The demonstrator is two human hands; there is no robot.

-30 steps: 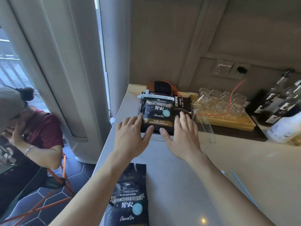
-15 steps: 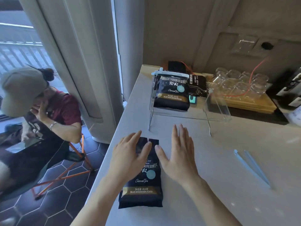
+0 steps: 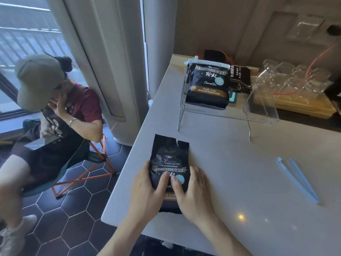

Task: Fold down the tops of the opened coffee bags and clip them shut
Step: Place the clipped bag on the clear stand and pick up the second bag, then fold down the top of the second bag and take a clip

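Hands low on the white table (image 3: 230, 182), both on the black coffee bag (image 3: 168, 163) lying flat near the table's left edge. Left hand (image 3: 147, 189) curled round the bag's left side, thumb pressed on the printed front. Right hand (image 3: 193, 193) curled round the right side, thumb likewise on the front, the two thumbs nearly touching over the pale blue dot. Torn, unfolded top of the bag pointing away, ragged and notched. Off to the right, well apart, a pale blue clip (image 3: 299, 180) lying flat on the table. Farther back, a clear acrylic stand (image 3: 262, 115) bearing a second coffee bag (image 3: 207, 85), upright, a white clip (image 3: 208, 63) clamped across its folded top. Behind and to the right, glass cups (image 3: 295, 78) on a wooden tray (image 3: 304, 106).
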